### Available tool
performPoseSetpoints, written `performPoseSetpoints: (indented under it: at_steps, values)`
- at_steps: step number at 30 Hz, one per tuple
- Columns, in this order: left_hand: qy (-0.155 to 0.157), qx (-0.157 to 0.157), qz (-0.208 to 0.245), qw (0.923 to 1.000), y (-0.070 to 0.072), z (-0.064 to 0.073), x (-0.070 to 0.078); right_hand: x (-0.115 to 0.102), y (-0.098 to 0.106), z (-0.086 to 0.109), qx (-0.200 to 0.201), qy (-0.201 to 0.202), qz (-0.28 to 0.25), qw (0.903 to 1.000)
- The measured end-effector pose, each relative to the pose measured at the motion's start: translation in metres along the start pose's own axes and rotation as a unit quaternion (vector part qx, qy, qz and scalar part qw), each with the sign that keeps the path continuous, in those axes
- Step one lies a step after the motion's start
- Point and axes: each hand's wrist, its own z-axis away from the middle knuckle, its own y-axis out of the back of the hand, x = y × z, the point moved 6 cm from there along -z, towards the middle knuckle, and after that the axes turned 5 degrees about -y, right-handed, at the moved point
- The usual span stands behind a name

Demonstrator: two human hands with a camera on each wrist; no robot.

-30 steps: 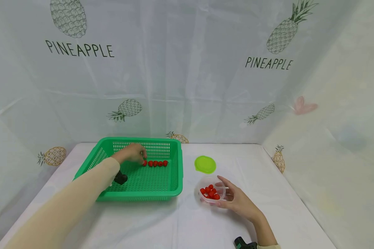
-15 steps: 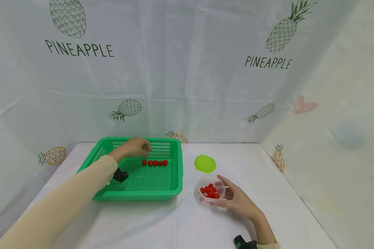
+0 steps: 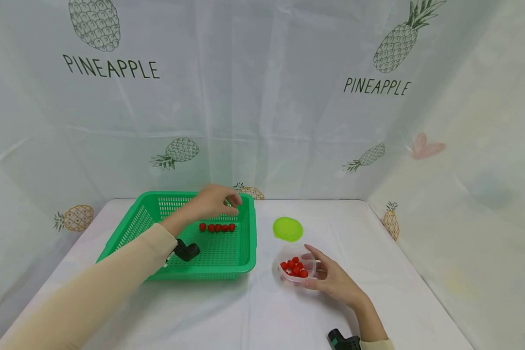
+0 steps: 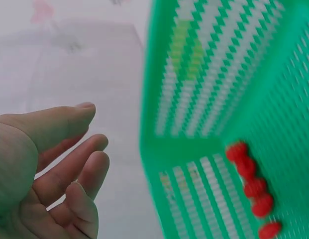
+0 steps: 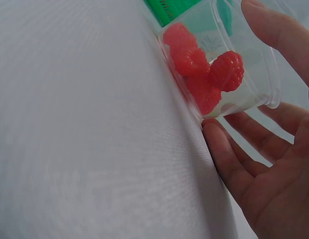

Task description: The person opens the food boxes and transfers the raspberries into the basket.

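Note:
My left hand (image 3: 220, 200) hovers over the back right part of the green basket (image 3: 249, 243), holding nothing. In the left wrist view its fingers bend loosely, apart from the thumb. A row of several red raspberries (image 3: 218, 228) lies on the basket floor, below and in front of this hand. My right hand (image 3: 339, 284) holds a small clear plastic container (image 3: 312, 265) from its right side, with the thumb and fingers around its wall. Several raspberries (image 5: 227, 71) sit inside the container, which rests on the white table.
A bright green lid (image 3: 288, 229) lies flat on the white-covered table (image 3: 288, 316), just behind the container. The basket's raised walls stand around the raspberry row. A pineapple-print curtain (image 3: 262, 107) hangs behind the table.
My left hand has risen from the leftmost raspberry in the basket row and moved right, toward the basket's back right corner. The right hand and the container have stayed in place.

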Motion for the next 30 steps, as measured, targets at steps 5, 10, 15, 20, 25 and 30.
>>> performPoseSetpoints:
  at_steps: [5, 10, 15, 20, 25, 30]
  values:
    - [-0.011, 0.003, 0.042, 0.9990, -0.018, -0.002, 0.030, -0.001, 0.001, 0.000, 0.000, 0.003, 0.002, 1.0000]
    - [-0.024, 0.003, 0.069, 0.9973, -0.041, -0.003, 0.055, -0.001, 0.001, -0.001, -0.001, 0.001, -0.003, 1.0000]
    - [-0.041, -0.003, 0.083, 0.9957, -0.066, -0.005, 0.077, 0.000, 0.001, -0.001, -0.002, 0.001, -0.002, 1.0000]
    - [-0.045, -0.011, 0.100, 0.9939, -0.095, -0.011, 0.092, 0.001, 0.001, -0.001, -0.001, -0.002, -0.004, 1.0000]
    - [-0.036, -0.008, 0.136, 0.9900, -0.122, -0.013, 0.098, 0.002, 0.001, 0.001, -0.006, -0.003, -0.015, 0.9999]
    - [-0.027, 0.005, 0.134, 0.9906, -0.142, -0.013, 0.100, 0.002, 0.001, 0.001, -0.010, 0.005, -0.020, 0.9997]
